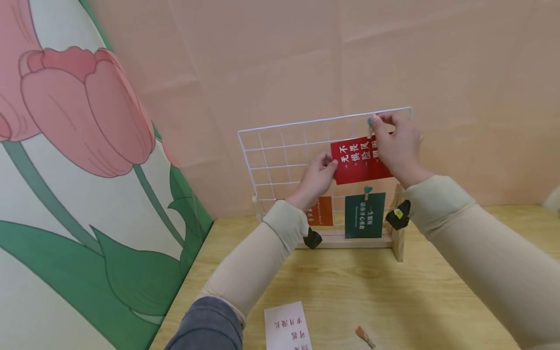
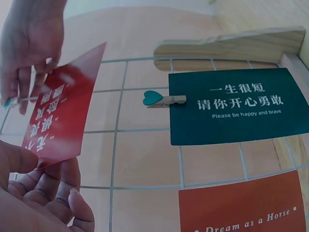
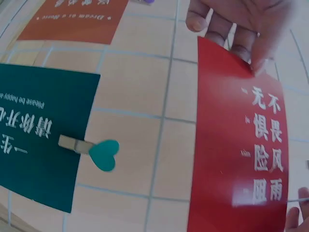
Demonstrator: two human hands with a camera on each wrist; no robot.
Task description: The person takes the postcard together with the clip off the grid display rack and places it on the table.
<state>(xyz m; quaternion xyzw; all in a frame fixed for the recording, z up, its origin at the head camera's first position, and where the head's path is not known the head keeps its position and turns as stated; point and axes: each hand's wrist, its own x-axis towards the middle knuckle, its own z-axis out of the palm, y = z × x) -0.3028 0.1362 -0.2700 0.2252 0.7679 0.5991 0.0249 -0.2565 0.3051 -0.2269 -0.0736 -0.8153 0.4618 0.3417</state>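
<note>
A red card (image 1: 360, 170) with white characters is held up against the upper right of a white wire grid (image 1: 323, 119). My left hand (image 1: 317, 177) pinches the card's left edge between thumb and fingers. Near its top edge, my right hand (image 1: 400, 146) pinches a small wooden clothespin (image 2: 21, 100) with a teal heart. Below, a dark green card (image 2: 236, 108) hangs from the grid by another teal-heart clothespin (image 3: 89, 147). An orange-brown card (image 2: 241, 205) hangs beside the green one, partly behind my left arm in the head view.
The grid stands in a wooden base (image 1: 341, 242) on a wood-grain table (image 1: 245, 321). On the table near me lie a pale pink card (image 1: 286, 325) and a loose clothespin (image 1: 365, 337) with an orange-red top. A tulip-patterned panel (image 1: 87, 112) rises at the left.
</note>
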